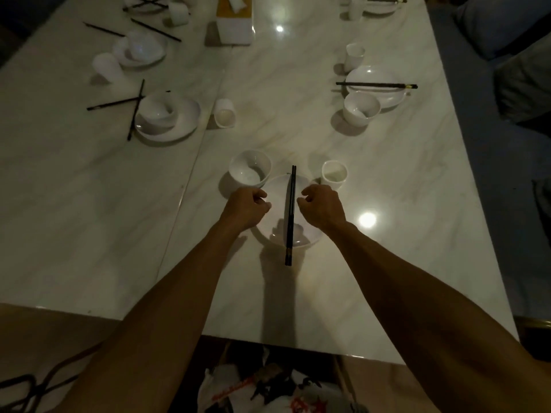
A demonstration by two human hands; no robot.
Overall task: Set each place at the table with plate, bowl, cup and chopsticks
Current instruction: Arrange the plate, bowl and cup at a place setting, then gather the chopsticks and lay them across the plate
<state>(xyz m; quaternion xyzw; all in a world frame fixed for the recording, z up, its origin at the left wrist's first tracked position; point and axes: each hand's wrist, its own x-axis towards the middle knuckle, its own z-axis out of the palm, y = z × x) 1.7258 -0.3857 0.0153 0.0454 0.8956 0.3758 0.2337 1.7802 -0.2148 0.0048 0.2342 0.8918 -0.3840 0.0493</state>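
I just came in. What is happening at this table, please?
A person is setting the nearest place. The left hand and the right hand are curled at either side of the plate; whether they grip its rim is unclear. A pair of chopsticks lies across the plate. The bowl stands behind it to the left, the cup to the right. Loose chopsticks lie crossed at another place, farther left.

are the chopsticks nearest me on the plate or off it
On it: the chopsticks lie across the plate, their near ends overhanging its rim.
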